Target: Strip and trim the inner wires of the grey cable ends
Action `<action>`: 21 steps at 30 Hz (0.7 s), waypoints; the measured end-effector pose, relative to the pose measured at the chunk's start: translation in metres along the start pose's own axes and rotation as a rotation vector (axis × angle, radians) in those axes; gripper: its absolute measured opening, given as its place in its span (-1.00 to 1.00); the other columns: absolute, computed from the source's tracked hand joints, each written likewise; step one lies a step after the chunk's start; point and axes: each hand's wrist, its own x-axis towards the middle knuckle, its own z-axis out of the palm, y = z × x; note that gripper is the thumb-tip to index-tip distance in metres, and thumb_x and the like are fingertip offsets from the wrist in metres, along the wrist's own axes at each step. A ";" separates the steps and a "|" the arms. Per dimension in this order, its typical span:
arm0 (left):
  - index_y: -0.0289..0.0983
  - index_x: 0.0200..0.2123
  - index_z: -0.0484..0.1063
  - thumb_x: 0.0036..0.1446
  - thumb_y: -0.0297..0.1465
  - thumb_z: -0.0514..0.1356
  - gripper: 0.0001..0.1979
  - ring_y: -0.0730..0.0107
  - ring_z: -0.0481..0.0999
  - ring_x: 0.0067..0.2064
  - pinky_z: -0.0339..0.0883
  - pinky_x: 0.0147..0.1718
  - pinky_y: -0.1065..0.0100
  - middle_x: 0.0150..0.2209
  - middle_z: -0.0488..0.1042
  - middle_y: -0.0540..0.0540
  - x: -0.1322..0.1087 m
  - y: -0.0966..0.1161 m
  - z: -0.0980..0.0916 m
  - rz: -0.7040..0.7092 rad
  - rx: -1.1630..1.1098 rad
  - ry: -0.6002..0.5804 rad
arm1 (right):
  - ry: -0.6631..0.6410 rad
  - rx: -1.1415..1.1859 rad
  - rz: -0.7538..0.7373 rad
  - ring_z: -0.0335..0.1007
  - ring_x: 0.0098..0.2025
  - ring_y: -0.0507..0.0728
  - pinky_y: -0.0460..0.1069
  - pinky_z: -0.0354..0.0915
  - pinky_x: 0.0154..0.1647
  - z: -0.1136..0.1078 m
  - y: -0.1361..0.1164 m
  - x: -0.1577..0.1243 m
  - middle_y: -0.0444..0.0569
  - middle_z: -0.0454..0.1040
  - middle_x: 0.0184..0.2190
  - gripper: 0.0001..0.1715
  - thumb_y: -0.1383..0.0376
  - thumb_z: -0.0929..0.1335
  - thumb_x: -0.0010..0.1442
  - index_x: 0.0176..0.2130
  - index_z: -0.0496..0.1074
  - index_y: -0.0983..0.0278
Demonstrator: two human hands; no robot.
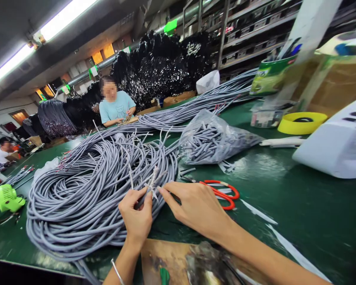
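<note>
One grey cable end (140,203), at the cable coil's (59,221) near right edge: the left hand (137,215) is gripping it, seemingly for steadiness, while the right hand (197,206) is pinching its splayed white strands (153,179).

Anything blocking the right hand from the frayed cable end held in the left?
Nothing visible: the right hand has its fingertips right at the frayed cable end, pinched in the left hand. The red-handled scissors lie off to the right.
</note>
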 end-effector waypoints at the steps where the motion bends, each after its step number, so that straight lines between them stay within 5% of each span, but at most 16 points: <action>1: -0.32 -0.39 0.55 0.01 -0.43 0.18 -0.86 0.47 0.35 -0.56 0.18 -0.61 0.47 -0.55 0.47 -0.06 0.000 0.000 0.000 0.001 0.000 -0.002 | -0.004 0.005 -0.002 0.38 -0.61 0.05 -0.05 -0.08 -0.57 0.000 0.000 0.000 -0.12 0.48 -0.65 -0.58 0.27 0.17 0.20 -0.62 0.36 0.26; 14: -0.35 -0.38 0.55 0.02 -0.44 0.16 -0.84 0.48 0.33 -0.58 0.17 -0.63 0.47 -0.56 0.47 -0.07 0.000 0.000 0.001 0.015 0.066 -0.033 | -0.097 0.132 0.046 0.16 -0.72 0.00 -0.07 -0.07 -0.61 0.001 0.008 0.003 -0.12 0.35 -0.75 -0.48 0.21 0.12 0.20 -0.69 0.30 0.25; 21: -0.36 -0.38 0.54 0.02 -0.45 0.16 -0.84 0.46 0.37 -0.55 0.20 -0.60 0.46 -0.53 0.50 -0.10 0.000 0.001 0.003 0.002 0.070 -0.036 | -0.091 0.100 0.015 0.25 -0.69 0.02 -0.07 -0.06 -0.60 0.002 0.008 0.001 -0.11 0.41 -0.72 -0.51 0.23 0.13 0.20 -0.66 0.34 0.25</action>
